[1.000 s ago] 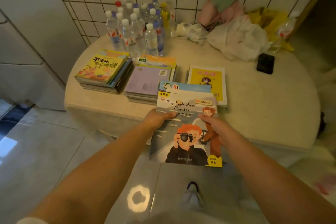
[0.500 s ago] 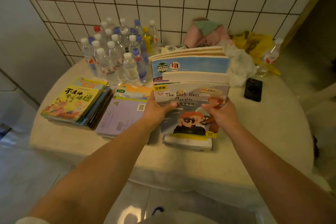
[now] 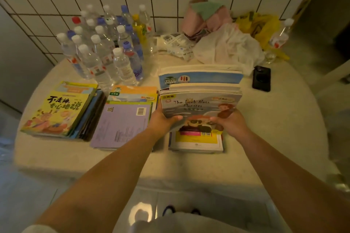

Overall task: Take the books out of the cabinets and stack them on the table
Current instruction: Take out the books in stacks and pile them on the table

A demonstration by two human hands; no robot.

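Note:
A bundle of thin books (image 3: 200,98), topped by "The Loch Ness Monster", is tilted over the right pile (image 3: 197,142) on the round table (image 3: 274,138). My left hand (image 3: 163,119) grips the bundle's near left edge, thumb on the cover. My right hand (image 3: 227,121) grips its near right edge the same way. To the left lie a pile with a purple back cover (image 3: 123,125) and a pile with a yellow cover (image 3: 56,113). The yellow-and-white book atop the right pile shows only at its near edge.
Several water bottles (image 3: 106,51) stand at the table's back left. White and yellow plastic bags (image 3: 227,47) and a pink cloth bundle (image 3: 204,17) lie at the back by the tiled wall. A black phone (image 3: 261,78) sits right of the bundle.
Both hands carried the bundle from beyond the table's front edge to above the right pile, then lowered it closer to that pile. I have stepped nearer the table.

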